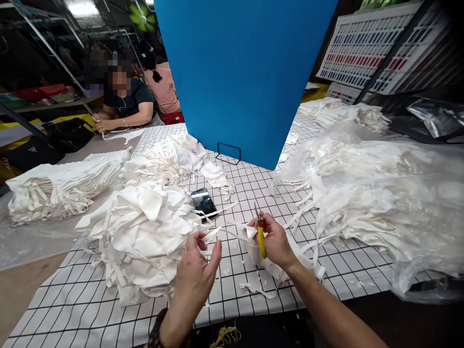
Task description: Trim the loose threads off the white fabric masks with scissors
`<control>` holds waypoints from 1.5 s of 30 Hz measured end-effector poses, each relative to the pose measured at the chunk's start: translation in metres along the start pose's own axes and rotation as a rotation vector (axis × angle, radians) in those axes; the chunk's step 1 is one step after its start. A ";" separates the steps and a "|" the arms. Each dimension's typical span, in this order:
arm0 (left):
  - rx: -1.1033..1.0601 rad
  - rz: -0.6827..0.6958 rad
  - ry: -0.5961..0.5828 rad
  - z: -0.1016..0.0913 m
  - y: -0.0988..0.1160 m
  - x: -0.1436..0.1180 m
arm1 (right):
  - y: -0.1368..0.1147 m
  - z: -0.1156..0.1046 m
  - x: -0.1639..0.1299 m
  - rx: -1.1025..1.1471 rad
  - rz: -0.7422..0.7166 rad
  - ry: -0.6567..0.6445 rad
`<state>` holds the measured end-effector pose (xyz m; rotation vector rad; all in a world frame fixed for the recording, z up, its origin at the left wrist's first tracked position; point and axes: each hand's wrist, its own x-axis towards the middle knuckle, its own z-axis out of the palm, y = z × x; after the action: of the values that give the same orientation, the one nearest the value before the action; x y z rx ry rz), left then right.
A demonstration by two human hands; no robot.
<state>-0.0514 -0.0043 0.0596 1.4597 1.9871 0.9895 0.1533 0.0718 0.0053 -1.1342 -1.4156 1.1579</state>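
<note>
My right hand is closed around small scissors with a yellow handle, their blades pointing up and away from me. Under its fingers lies a white fabric piece with thin straps, its upper edge against the fingertips. My left hand has its thumb and fingers apart, beside a big heap of white fabric pieces. A narrow white strap tip shows by its fingers; any contact is unclear. Between the two hands a thin white strap stretches over the checked cloth.
A dark phone lies beyond my left hand. Behind it stands a tall blue board with a wire stand. Plastic-wrapped white garments pile up at right, stacked white pieces at left. Two people sit at the back left.
</note>
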 end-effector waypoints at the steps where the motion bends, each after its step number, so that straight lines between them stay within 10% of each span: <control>1: 0.034 0.072 0.107 0.005 0.004 0.003 | -0.003 -0.001 -0.001 -0.024 -0.007 -0.016; 4: 0.035 0.277 0.278 0.017 0.011 0.004 | -0.009 -0.004 -0.004 -0.083 -0.027 -0.060; 10: -0.171 0.118 -0.538 0.041 0.012 0.008 | -0.010 -0.004 -0.003 -0.143 -0.039 -0.112; 20: -0.798 -0.340 -0.818 0.062 0.015 0.010 | -0.017 -0.012 -0.003 -0.212 -0.038 -0.058; 26: -1.214 -0.725 -0.730 0.038 0.048 0.000 | -0.010 -0.023 -0.012 -0.135 0.046 -0.207; 38: -1.178 -0.479 -0.788 0.046 0.034 -0.008 | -0.036 -0.065 -0.001 -0.117 0.005 -0.017; 45: -0.804 -0.042 -0.335 0.046 0.031 -0.010 | -0.034 -0.050 -0.007 -0.176 0.078 -0.107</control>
<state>0.0045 0.0037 0.0549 1.0268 1.1576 1.2283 0.2007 0.0658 0.0434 -1.2751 -1.5924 1.1814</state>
